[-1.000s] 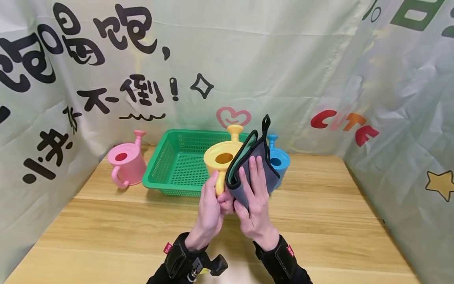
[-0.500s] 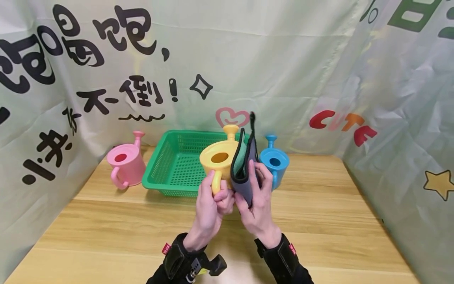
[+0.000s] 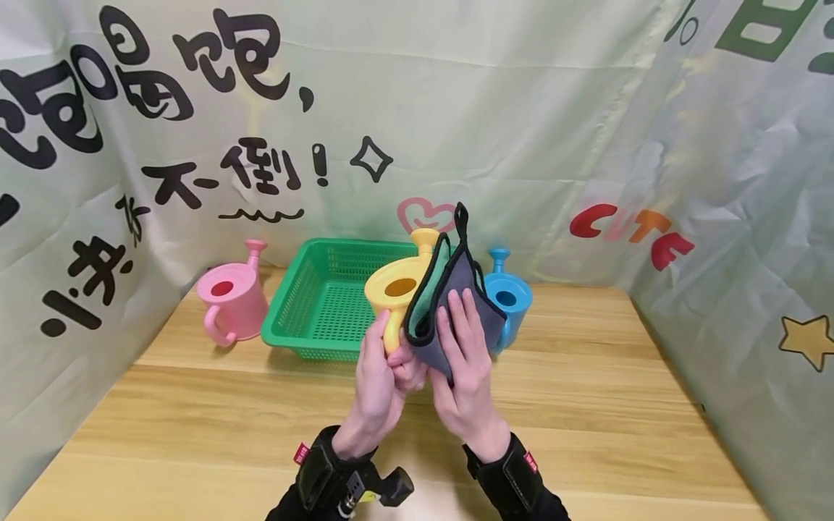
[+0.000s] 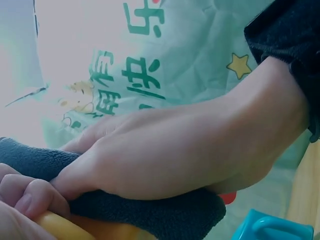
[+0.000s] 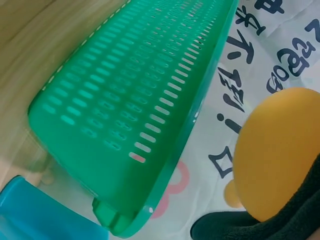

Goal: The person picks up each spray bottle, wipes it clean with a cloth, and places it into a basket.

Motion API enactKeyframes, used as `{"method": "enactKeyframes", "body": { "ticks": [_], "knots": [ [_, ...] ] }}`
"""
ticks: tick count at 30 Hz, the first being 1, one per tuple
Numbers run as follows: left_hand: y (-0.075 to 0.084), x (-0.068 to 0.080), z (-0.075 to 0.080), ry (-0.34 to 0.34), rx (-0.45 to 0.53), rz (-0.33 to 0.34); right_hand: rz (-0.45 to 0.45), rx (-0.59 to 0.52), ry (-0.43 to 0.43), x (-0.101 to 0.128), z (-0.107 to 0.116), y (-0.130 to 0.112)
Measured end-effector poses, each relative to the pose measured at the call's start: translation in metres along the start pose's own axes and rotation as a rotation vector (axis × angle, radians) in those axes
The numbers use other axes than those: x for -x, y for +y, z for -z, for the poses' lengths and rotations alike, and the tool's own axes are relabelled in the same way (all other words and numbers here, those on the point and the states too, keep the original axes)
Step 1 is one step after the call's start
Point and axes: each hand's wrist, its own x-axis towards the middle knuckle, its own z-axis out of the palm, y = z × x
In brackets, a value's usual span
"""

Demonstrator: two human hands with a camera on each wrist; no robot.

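Left hand [image 3: 378, 376]: grips yellow watering can [image 3: 380, 298], I'd guess for steadiness
Right hand [image 3: 465, 373]: straight-fingered, presses cloth [image 3: 462, 272] against it

Beneath your fingers [image 3: 459, 318] lies a pale wood-grain table [image 3: 586, 405]; beyond them hangs a creased, whitish cloth [image 3: 508, 108] with black lettering [image 3: 266, 166] and a pink heart [image 3: 426, 217]; to their right, a yellow star [image 3: 808, 341].
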Motion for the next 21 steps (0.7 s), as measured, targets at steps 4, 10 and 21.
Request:
{"method": "enactKeyframes", "body": {
  "ticks": [4,10,21],
  "knots": [
    [0.0016,-0.0009,-0.0002,0.043,0.006,0.035,0.025,0.031,0.004,-0.0006,-0.0008,-0.0021],
    [-0.0002,-0.0007,0.0,0.006,0.008,0.017,0.011,0.035,-0.008,-0.0015,0.0019,0.0004],
    [-0.0031,-0.0007,0.002,-0.081,-0.006,-0.007,-0.053,-0.104,-0.006,-0.0031,0.0066,0.0055]
  ]
}}
